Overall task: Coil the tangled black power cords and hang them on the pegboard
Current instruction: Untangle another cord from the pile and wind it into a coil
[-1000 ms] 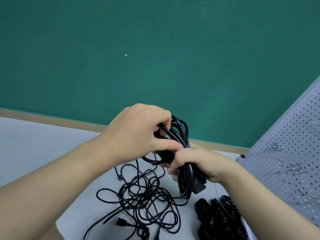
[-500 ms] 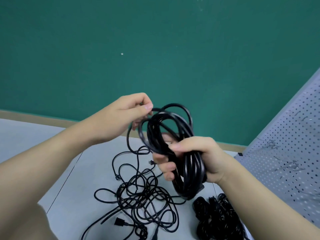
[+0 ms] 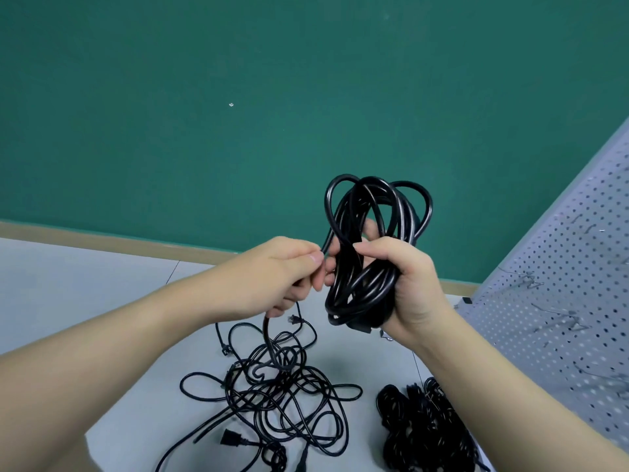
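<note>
Open air before the green wall (image 3: 238, 97) surrounds both hands; the perforated grey pegboard (image 3: 561, 301) slopes to the right. The right hand (image 3: 405, 284) grips a glossy black coiled cord (image 3: 367, 260), fingers curled round it; the left hand (image 3: 282, 277), just beside, pinches its free strand. Below them, tangled cords (image 3: 272, 396) lie on the pale table (image 3: 85, 284).

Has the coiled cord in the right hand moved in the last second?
Yes. The coiled cord in the right hand has risen and shifted right, its loops now standing higher against the green wall and nearer the pegboard.
</note>
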